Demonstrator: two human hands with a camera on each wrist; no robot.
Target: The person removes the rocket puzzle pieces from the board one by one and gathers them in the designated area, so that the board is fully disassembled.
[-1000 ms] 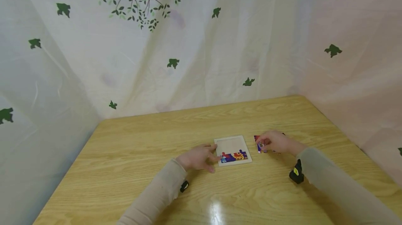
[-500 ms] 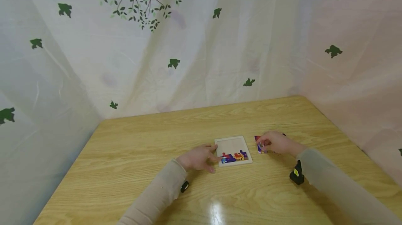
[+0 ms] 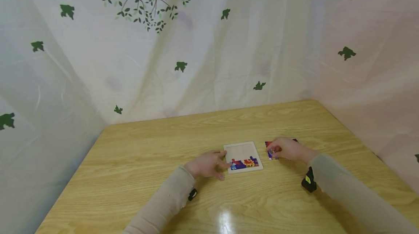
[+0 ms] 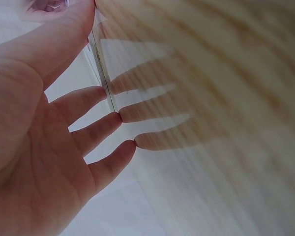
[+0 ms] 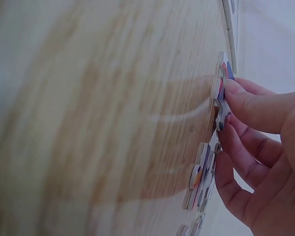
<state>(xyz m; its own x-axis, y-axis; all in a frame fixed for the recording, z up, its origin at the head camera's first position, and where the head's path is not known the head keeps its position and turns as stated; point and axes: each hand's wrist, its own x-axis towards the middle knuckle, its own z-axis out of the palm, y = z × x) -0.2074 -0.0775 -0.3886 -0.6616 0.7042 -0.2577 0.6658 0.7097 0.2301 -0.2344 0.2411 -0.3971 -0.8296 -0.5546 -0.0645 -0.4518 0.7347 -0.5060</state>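
A pale, square jigsaw tray [image 3: 257, 154] lies on the table, with joined colourful puzzle pieces [image 3: 244, 163] along its near side. My left hand [image 3: 206, 164] rests at the tray's left edge, fingers extended; in the left wrist view several fingertips touch the table beside the tray edge [image 4: 102, 69]. Right of the tray, my right hand [image 3: 286, 148] pinches a puzzle piece [image 5: 221, 96] between thumb and fingers, slightly tilted off the table in the right wrist view. More loose pieces [image 5: 200, 174] lie under and beside that hand, partly hidden by it.
The wooden table [image 3: 157, 146] meets a pale curtain [image 3: 203, 45] printed with leaves at its back and sides. Black wrist cameras [image 3: 309, 181] sit under both forearms. A bright reflection shows near the table's front.
Almost nothing differs. The left hand and tray stay in place, and the right hand remains over the loose pieces with only slight finger movement.
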